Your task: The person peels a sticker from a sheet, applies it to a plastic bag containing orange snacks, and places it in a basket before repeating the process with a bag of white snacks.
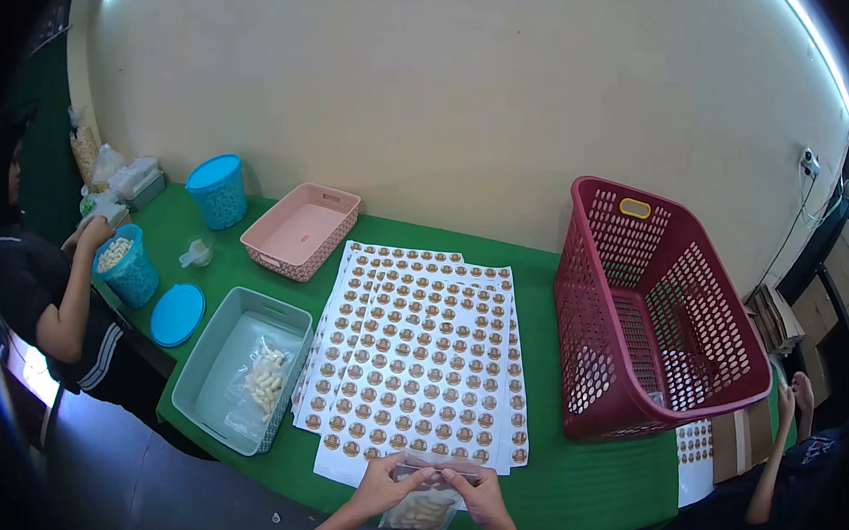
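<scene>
A clear plastic bag [423, 511] with pale, elongated pieces in its lower part hangs upright at the table's front edge. My left hand [383, 485] pinches the bag's top edge from the left. From the other side my right hand [478, 498] grips the same edge, thumbs nearly meeting. Just beyond both hands lie overlapping sticker sheets [420, 351] printed with rows of round brown labels. Left of them, a grey-green basket [211, 350] contains another filled clear bag [263, 383].
A pink basket [292, 237], blue lidded tub [217, 193] and blue lid [178, 314] are at left. A co-worker [49, 293] handles something above an open blue tub [128, 273]. A tall maroon basket [576, 302] stands right, near another person's hands [794, 392] and cardboard [744, 437].
</scene>
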Action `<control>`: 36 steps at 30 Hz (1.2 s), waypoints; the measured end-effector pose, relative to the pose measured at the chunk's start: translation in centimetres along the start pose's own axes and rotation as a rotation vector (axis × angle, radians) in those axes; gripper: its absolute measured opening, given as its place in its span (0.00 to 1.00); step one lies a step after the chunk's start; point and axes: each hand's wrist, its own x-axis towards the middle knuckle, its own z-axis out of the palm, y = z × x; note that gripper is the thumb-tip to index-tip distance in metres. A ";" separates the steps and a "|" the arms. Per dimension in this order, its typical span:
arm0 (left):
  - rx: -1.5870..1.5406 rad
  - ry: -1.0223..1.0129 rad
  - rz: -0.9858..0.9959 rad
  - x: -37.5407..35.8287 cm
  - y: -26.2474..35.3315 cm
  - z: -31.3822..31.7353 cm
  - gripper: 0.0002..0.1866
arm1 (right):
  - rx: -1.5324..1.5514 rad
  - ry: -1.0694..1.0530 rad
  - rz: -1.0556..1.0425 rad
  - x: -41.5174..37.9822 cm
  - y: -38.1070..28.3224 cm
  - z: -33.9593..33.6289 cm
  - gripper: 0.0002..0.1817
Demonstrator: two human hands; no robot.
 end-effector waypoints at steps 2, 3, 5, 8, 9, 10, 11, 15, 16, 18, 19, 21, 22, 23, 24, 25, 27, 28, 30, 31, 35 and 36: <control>-0.008 -0.008 0.002 0.3 -0.6 -0.5 0.12 | -0.035 0.017 -0.027 0.1 0.7 -0.1 0.08; 0.036 -0.011 -0.041 0.4 -1.0 -0.7 0.12 | -0.029 0.017 -0.028 0.1 0.8 0.0 0.08; 0.078 -0.007 -0.086 0.1 -1.4 -0.8 0.12 | -0.160 0.041 -0.037 -0.1 0.9 -0.1 0.09; -0.013 0.012 -0.127 0.1 -1.4 -0.7 0.12 | -0.225 0.025 -0.068 0.0 1.4 -0.2 0.08; -0.074 0.012 -0.133 0.2 -1.8 -0.9 0.12 | -0.217 0.024 -0.061 0.1 1.7 0.0 0.08; -0.140 0.013 -0.141 0.2 -2.4 -1.0 0.12 | -0.216 0.022 -0.027 0.3 1.8 -0.1 0.08; -0.141 0.017 -0.156 0.3 -3.2 -1.4 0.12 | -0.213 0.024 0.009 0.3 2.2 -0.1 0.09; -0.153 -0.006 -0.151 0.8 -4.9 -2.2 0.11 | -0.105 0.023 -0.077 0.8 4.0 -0.3 0.07; -0.113 -0.010 -0.162 0.7 -5.1 -2.3 0.10 | -0.107 0.018 -0.076 0.7 4.2 -0.3 0.07; -0.077 -0.007 -0.158 0.9 -5.3 -2.8 0.10 | -0.087 0.011 -0.105 0.8 4.6 -0.5 0.07; -0.011 -0.005 -0.124 0.8 -5.5 -2.9 0.09 | -0.095 0.004 -0.106 0.8 4.9 -0.8 0.07; 0.046 0.002 -0.073 1.1 -5.3 -3.1 0.09 | -0.249 -0.035 -0.160 1.1 4.7 -1.6 0.07; -0.039 -0.018 -0.028 1.3 -5.0 -3.0 0.08 | -0.259 -0.041 -0.164 1.4 4.4 -1.8 0.07; -0.122 -0.037 0.011 1.3 -4.7 -3.1 0.08 | -0.137 -0.069 -0.155 1.5 3.8 -1.7 0.05; -0.203 -0.051 0.009 1.7 -4.6 -3.5 0.07 | -0.007 -0.093 -0.144 1.6 3.4 -1.5 0.04; -0.200 -0.051 0.004 1.7 -4.0 -3.5 0.07 | -0.002 -0.091 -0.141 1.7 3.0 -1.4 0.04; -0.141 -0.015 0.010 1.8 -1.8 -3.0 0.08 | 0.010 -0.140 -0.172 2.2 1.7 -1.8 0.05; 0.024 -0.097 0.134 2.0 -2.3 -3.6 0.08 | -0.008 -0.142 -0.201 2.2 1.2 -2.0 0.07; 0.008 -0.114 0.154 2.2 -1.9 -3.6 0.08 | 0.047 -0.116 -0.183 2.7 0.9 -2.4 0.09; -0.007 -0.128 0.177 2.4 -1.5 -3.5 0.09 | 0.101 -0.093 -0.165 3.1 0.7 -2.5 0.10; 0.150 0.023 0.194 4.3 2.4 -2.5 0.12 | 0.156 -0.017 -0.066 4.6 -2.3 -1.3 0.13; 0.149 0.091 0.278 5.5 2.4 -2.4 0.12 | 0.141 -0.046 -0.116 5.3 -3.2 -1.2 0.14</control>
